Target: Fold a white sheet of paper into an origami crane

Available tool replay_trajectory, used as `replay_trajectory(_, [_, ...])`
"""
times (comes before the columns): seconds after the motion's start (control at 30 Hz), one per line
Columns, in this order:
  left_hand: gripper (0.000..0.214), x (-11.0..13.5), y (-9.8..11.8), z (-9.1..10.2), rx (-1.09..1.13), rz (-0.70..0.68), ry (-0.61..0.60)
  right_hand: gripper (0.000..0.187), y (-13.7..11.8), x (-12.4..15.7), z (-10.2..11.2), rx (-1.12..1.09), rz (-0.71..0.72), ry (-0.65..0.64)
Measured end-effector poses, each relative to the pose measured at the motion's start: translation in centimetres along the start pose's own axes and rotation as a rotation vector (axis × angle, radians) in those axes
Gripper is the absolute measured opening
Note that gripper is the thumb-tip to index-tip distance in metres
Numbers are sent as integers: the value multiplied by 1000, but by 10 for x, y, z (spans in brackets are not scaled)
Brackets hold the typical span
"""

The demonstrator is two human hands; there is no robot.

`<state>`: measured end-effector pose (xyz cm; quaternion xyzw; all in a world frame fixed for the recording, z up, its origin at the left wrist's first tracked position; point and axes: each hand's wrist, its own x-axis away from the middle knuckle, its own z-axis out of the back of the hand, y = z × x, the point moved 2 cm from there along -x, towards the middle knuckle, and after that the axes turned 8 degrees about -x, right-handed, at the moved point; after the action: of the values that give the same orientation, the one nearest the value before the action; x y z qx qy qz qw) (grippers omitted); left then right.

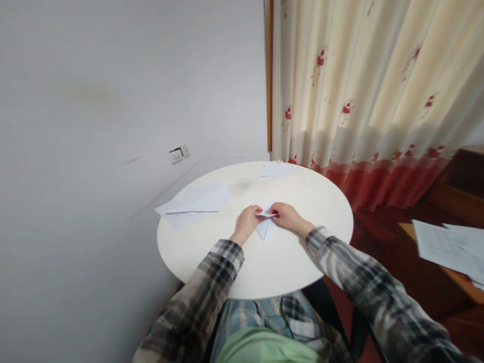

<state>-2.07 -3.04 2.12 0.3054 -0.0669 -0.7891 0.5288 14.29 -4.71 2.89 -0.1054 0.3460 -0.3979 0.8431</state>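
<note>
A small folded white paper point(265, 228) is between my two hands, over the middle of the round white table point(260, 277). Its lower part comes to a point towards me, and a raised fold crosses its middle. My left hand point(249, 218) pinches the left end of that fold with thumb and fingers. On the other side, my right hand point(286, 214) grips the right end, its fingers curled in. Parts of the paper behind the fingers are hidden.
A stack of white sheets point(198, 198) lies at the table's left edge, slightly overhanging it. Folded paper pieces point(274, 170) rest at the far edge. A wall with a socket point(176, 157) stands left, a curtain point(359, 101) behind. Printed sheets point(446, 247) lie on wooden furniture at right.
</note>
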Motion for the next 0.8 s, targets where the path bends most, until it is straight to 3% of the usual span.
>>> replay_trajectory(0.2, [15,2,1,1,-1,-34,31,14,-5,1,3,12,35,44])
replay_trajectory(0.43, [21,2,4,7,69,48,108,9,0,1,4,-50,37,135])
replay_trajectory(0.8, [4,3,8,11,4,61,158,2,0,0,4,-157,-46,195])
